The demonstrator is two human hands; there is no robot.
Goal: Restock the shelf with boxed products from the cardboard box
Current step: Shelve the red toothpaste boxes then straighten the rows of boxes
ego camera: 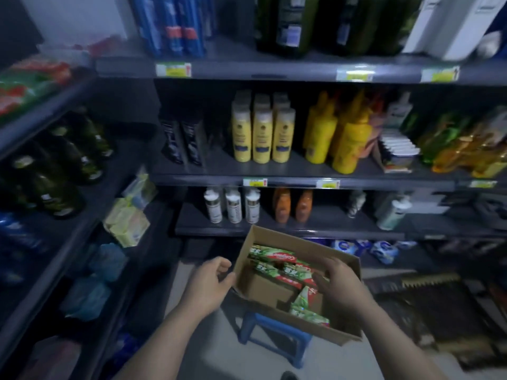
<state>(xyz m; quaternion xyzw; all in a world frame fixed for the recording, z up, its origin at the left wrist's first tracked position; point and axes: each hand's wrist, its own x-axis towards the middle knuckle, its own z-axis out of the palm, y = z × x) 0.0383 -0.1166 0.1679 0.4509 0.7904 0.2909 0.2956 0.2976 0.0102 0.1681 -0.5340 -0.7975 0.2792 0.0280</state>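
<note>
A blue stool [270, 335] at 6 o'clock carries the open cardboard box [340, 331]. The left hand [210, 283] hovers at its left wall, fingers curled apart, holding nothing. The right hand [338, 283] reaches in over the green-and-red boxes [277, 256] (toothpaste, by the print), fingers spread, not clearly gripping any. Toward 12 o'clock the shelf [315, 224] holds white bottles [233, 208], with yellow bottles [262, 135] higher up.

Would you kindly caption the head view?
Both hands reach toward a cardboard box of toothpaste cartons.
</note>
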